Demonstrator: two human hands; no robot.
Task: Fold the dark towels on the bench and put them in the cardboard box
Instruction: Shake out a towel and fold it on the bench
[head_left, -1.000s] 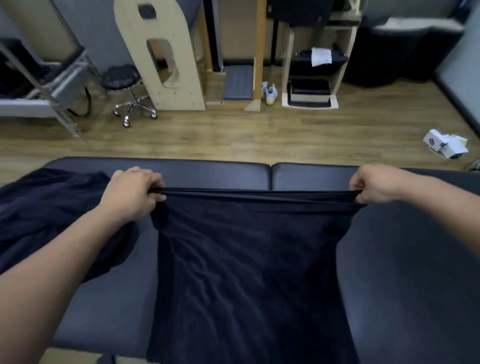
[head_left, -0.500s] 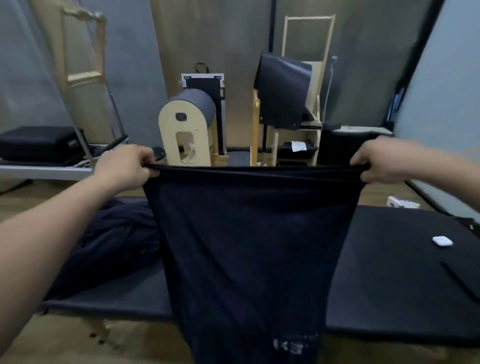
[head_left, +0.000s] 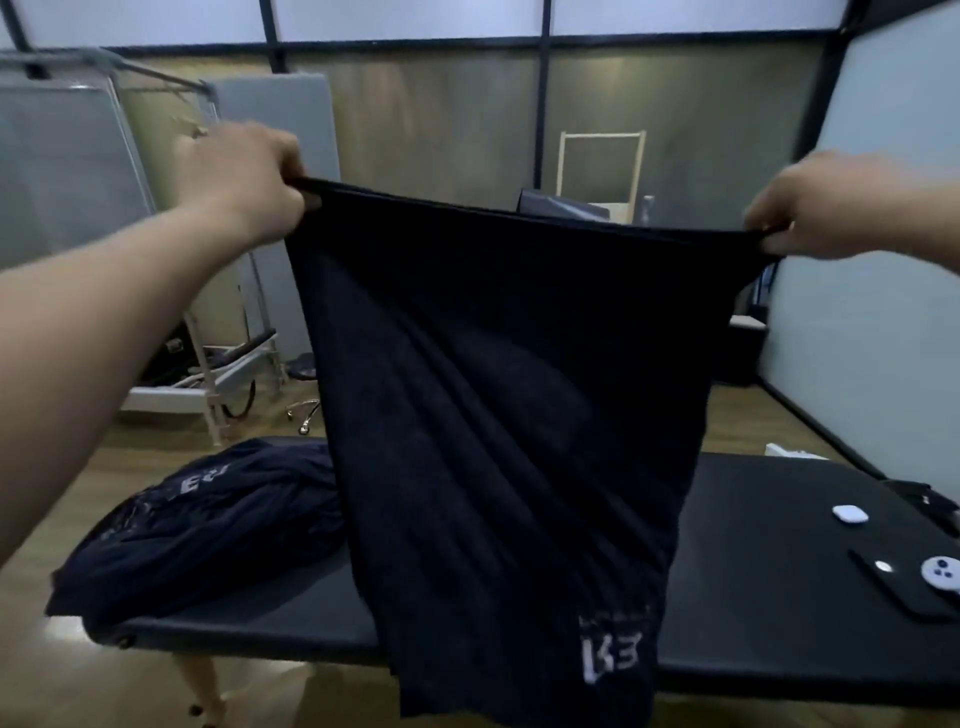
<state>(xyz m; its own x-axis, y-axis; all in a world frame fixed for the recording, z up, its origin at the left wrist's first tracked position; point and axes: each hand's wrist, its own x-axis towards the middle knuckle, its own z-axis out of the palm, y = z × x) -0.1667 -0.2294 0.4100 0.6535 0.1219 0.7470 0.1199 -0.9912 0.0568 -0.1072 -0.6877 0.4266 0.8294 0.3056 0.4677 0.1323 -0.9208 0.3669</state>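
Note:
A dark navy towel (head_left: 498, 415) hangs stretched in the air in front of me, above the black padded bench (head_left: 753, 597). My left hand (head_left: 249, 182) grips its top left corner and my right hand (head_left: 800, 208) grips its top right corner. White lettering shows near the towel's lower right end. Its bottom edge dangles below the bench's front edge. A second dark towel (head_left: 208, 525) lies crumpled in a heap on the bench's left end. No cardboard box is in view.
On the bench's right end lie a small white case (head_left: 849, 514), a dark phone (head_left: 904, 587) and a round white device (head_left: 941, 573). Beyond the bench stand a metal-framed bed (head_left: 208, 384), a stool base (head_left: 304, 410) and a wooden frame (head_left: 600, 171).
Both hands have raised the towel from lying flat on the bench to hanging high in the air. My view has tilted up from the bench to the room's back wall.

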